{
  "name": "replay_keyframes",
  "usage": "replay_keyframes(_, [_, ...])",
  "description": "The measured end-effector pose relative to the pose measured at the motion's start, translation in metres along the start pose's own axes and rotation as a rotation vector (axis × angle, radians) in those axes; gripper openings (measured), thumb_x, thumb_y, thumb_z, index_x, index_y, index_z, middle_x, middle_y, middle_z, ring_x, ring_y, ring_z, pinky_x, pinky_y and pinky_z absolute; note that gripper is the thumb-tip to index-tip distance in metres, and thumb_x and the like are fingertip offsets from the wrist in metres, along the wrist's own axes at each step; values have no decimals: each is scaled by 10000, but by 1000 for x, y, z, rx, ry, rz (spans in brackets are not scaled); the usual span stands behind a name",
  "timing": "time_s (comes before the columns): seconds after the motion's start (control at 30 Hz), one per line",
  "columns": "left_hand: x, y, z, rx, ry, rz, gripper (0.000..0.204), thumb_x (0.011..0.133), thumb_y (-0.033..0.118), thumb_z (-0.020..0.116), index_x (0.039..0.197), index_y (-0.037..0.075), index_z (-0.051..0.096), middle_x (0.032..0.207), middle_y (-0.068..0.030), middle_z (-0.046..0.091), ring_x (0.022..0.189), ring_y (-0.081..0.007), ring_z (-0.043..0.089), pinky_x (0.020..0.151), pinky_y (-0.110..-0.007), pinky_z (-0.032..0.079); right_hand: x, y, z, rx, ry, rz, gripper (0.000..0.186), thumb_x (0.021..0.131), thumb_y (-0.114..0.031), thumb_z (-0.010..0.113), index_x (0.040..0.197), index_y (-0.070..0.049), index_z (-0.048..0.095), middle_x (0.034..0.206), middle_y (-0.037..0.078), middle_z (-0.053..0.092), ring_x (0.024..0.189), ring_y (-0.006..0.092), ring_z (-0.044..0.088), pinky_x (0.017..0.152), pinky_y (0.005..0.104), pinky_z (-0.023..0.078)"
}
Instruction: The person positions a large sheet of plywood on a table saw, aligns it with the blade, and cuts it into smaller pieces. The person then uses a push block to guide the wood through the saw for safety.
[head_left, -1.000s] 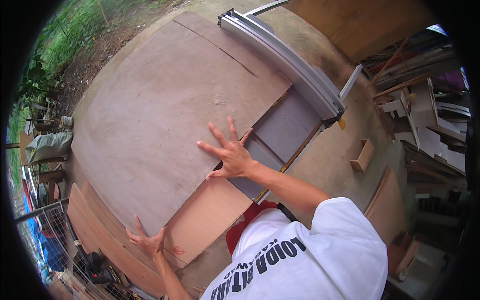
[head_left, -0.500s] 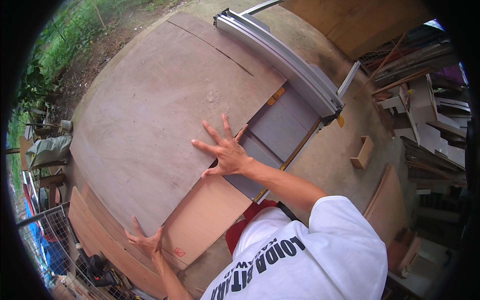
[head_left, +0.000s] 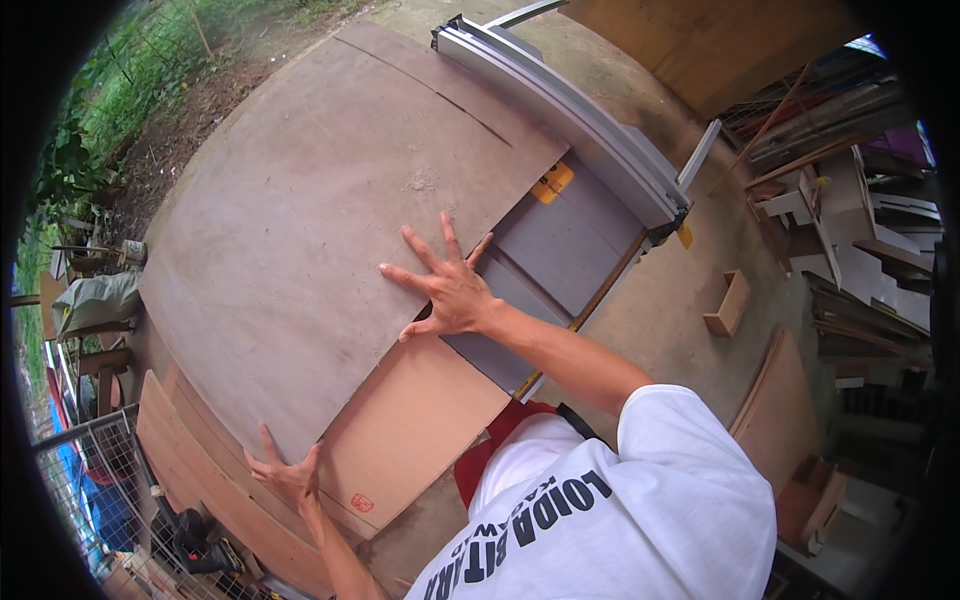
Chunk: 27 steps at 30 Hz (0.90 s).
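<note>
A large grey-brown board (head_left: 290, 210) lies over the table saw (head_left: 570, 240), its right side close to the long metal fence (head_left: 560, 110). My right hand (head_left: 452, 292) is spread on the board near the middle of its near edge, thumb at that edge. At the near left corner my left hand (head_left: 288, 472) rests with fingers apart, thumb toward the near edge. A straight dark slit (head_left: 440, 95) runs through the far right part of the board. The saw blade itself is not visible. Beneath the near edge lies a lighter plywood sheet (head_left: 420, 420).
A yellow piece (head_left: 552, 183) shows on the saw top beside the board's edge. On the floor to the right stands a small wooden box (head_left: 727, 303). Offcuts (head_left: 860, 230) are piled at far right. Long boards (head_left: 215, 485) and a black power tool (head_left: 195, 540) lie at lower left.
The board has slid slightly away from me along the fence, and both hands have moved with it. More of the yellow piece on the saw top is uncovered.
</note>
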<state>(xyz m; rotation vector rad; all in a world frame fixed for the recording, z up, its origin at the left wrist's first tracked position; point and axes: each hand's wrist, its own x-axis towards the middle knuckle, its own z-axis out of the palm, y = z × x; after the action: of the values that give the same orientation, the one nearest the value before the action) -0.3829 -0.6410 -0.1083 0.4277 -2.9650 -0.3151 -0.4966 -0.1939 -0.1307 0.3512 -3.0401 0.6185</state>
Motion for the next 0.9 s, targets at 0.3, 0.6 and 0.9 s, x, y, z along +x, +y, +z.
replay_keyframes(0.3, [6, -1, 4, 3, 11, 12, 1197, 509, 430, 974, 1592, 427, 463, 1623, -327, 269, 1420, -521, 345, 1144, -631, 374, 4, 1, 2, 31, 26, -4, 1089, 614, -1018, 593, 1540, -451, 513, 1769, 86, 128, 1549, 576, -173, 893, 992, -85])
replay_keyframes(0.6, [11, 1, 4, -1, 23, 9, 1189, 517, 440, 972, 1591, 432, 463, 1623, -325, 272, 1433, -521, 335, 1134, -646, 380, 7, 0, 0, 11, 41, -14, 1074, 612, -982, 643, 1543, -466, 502, 1756, 95, 155, 1544, 591, -153, 906, 1000, -45])
replay_keyframes(0.9, [14, 3, 4, 20, 11, -6, 1150, 547, 513, 962, 1583, 440, 469, 1617, -328, 276, 1435, -527, 337, 1137, -640, 377, 8, -2, -2, 43, 28, -2, 1098, 588, -959, 680, 1541, -442, 511, 1755, 113, 148, 1537, 605, -157, 941, 993, -48])
